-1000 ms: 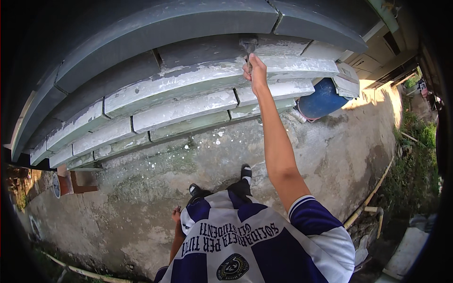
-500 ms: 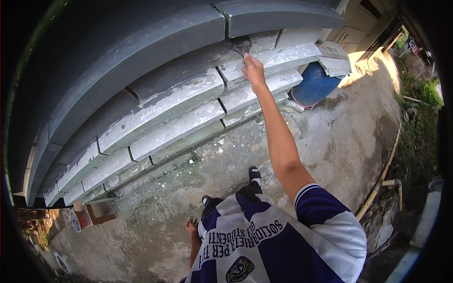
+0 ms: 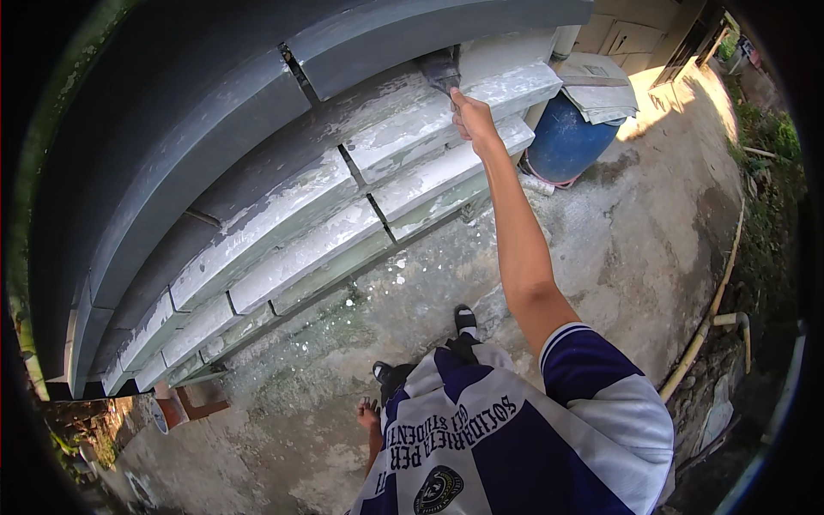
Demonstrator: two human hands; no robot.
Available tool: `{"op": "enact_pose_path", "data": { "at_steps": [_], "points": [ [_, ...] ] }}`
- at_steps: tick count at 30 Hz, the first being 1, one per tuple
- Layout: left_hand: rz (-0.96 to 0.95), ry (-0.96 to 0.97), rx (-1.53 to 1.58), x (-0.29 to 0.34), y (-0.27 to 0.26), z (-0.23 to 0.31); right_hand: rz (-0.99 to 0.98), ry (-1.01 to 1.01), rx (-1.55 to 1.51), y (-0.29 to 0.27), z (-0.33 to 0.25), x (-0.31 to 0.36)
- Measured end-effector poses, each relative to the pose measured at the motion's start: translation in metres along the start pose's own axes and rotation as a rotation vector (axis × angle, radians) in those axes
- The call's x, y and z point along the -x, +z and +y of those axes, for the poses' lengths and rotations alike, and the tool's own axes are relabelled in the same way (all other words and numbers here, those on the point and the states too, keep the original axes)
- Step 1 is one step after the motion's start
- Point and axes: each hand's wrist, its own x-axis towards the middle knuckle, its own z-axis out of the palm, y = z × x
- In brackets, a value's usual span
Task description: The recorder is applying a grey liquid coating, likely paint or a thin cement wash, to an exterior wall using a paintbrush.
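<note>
My right hand [image 3: 475, 123] is closed around the handle of a dark, wide paintbrush [image 3: 441, 72]. The brush's bristle end lies against the recessed face beneath the dark grey top ledge [image 3: 429, 39], close to a vertical joint. Below it runs a stepped ledge [image 3: 446, 116] with patchy white and grey paint, and its lower tiers look whitish. Down by my side, my left hand [image 3: 368, 414] hangs with its fingers loosely apart and nothing visible in it.
A blue barrel [image 3: 566, 142] with flat boards [image 3: 596, 86] on top stands right of the ledges. An orange-and-white bucket [image 3: 169, 412] sits at the lower left. Paint spots mark the concrete floor [image 3: 412, 292]. Pipes [image 3: 708, 305] and plants edge the right side.
My right hand and the paintbrush have moved rightward along the recessed face, nearer the vertical joint. The whole view has shifted, and my left hand still hangs low.
</note>
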Motion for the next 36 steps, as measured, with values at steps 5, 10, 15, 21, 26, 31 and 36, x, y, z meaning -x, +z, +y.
{"op": "enact_pose_path", "data": {
  "at_steps": [5, 10, 15, 21, 26, 31, 36],
  "points": [
    [0.008, 0.028, 0.015, 0.015, 0.019, -0.001, 0.314, -0.309, 0.563, -0.038, 0.034, -0.006],
    [-0.023, 0.059, -0.060, 0.023, 0.025, -0.012, 0.465, -0.552, 0.788, 0.029, 0.018, 0.016],
    [-0.004, 0.063, -0.102, 0.025, 0.016, -0.014, 0.214, -0.579, 0.828, 0.029, 0.014, 0.043],
    [0.027, 0.014, -0.139, 0.014, 0.004, 0.004, -0.141, -0.355, 0.531, 0.010, -0.014, 0.025],
    [0.082, 0.016, -0.154, 0.015, 0.009, 0.034, 0.053, -0.320, 0.653, -0.035, -0.022, -0.013],
    [0.078, 0.024, -0.121, 0.013, 0.009, 0.029, 0.484, -0.556, 0.764, -0.066, -0.011, -0.007],
    [-0.077, 0.092, -0.073, -0.021, -0.034, -0.015, 0.435, -0.635, 0.848, 0.047, 0.001, 0.036]
  ]
}}
